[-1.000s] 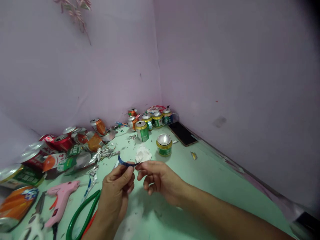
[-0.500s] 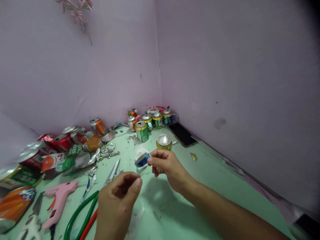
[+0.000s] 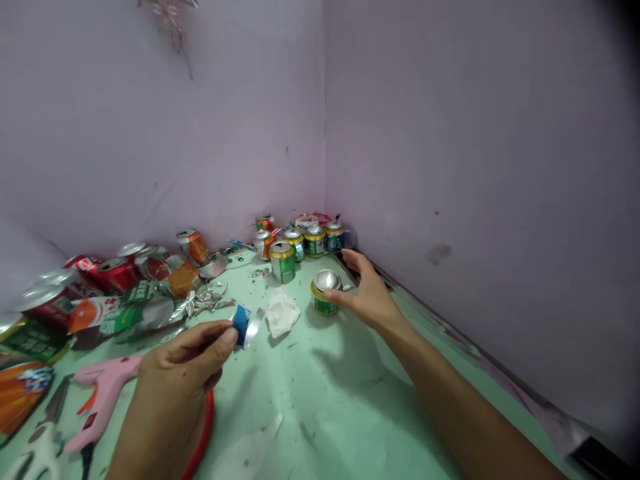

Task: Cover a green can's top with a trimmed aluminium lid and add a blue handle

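We pinch a blue strip [image 3: 241,326] in our left hand [image 3: 185,370], left of the short can [image 3: 323,301]. Our right hand [image 3: 369,298] is spread open at the short can's right, contact unclear.

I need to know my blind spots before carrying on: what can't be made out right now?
All in the head view:
- Glue gun: nozzle hidden by the left hand.
- Blue strip: gripped end hidden by the left thumb.
- Phone: mostly behind the right hand.
- Short can: can't tell if the right thumb touches it.
- Scissors: handles cut off by the bottom edge.
- Back cans: print too small.
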Available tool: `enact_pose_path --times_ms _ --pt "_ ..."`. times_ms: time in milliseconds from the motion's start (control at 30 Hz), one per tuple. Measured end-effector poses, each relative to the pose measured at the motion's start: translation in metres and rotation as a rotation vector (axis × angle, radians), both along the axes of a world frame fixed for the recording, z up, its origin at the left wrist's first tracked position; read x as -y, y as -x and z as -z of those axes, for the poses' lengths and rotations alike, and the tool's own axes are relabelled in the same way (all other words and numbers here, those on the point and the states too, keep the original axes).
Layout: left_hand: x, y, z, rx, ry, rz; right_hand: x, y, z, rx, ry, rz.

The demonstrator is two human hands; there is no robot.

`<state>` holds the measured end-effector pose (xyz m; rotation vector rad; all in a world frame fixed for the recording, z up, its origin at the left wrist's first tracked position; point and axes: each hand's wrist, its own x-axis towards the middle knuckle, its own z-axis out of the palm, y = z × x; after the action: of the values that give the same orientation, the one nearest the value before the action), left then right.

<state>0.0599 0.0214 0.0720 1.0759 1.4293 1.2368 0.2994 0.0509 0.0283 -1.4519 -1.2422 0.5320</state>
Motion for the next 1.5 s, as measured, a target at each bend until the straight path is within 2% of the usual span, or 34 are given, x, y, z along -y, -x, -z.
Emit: enact_pose_path --times_ms 133,267,333,433,533,633,833,1267,1500 --pt "0.000 0.000 -0.004 0.087 0.046 0.017 -0.018 -0.012 0.023 0.048 0.182 -0.118" --pt "0.004 -0.003 -0.007 0.084 0.058 0.136 -0.023 -0.006 0.032 0.046 0.176 -0.158" --pt "0.007 -0.004 -0.007 0.084 0.063 0.244 -0.020 0.000 0.029 0.026 0.145 -0.218" --pt "0.010 -0.006 -0.005 0.130 0.108 0.384 -0.008 0.012 0.019 -0.143 0.100 -0.438" --pt "0.011 -0.009 -0.001 0.182 0.183 0.463 0.005 0.027 0.010 -0.358 0.105 -0.639" --pt "0.010 -0.012 0.002 0.199 0.241 0.509 0.014 0.038 0.006 -0.444 0.096 -0.740" --pt "0.008 -0.013 0.005 0.237 0.279 0.518 0.017 0.042 0.006 -0.323 0.118 -0.676" --pt "0.004 -0.014 0.011 0.317 0.354 0.476 0.021 0.048 0.005 -0.277 0.057 -0.697" --pt "0.004 -0.015 0.009 0.343 0.377 0.466 0.022 0.050 0.011 -0.222 0.063 -0.692"
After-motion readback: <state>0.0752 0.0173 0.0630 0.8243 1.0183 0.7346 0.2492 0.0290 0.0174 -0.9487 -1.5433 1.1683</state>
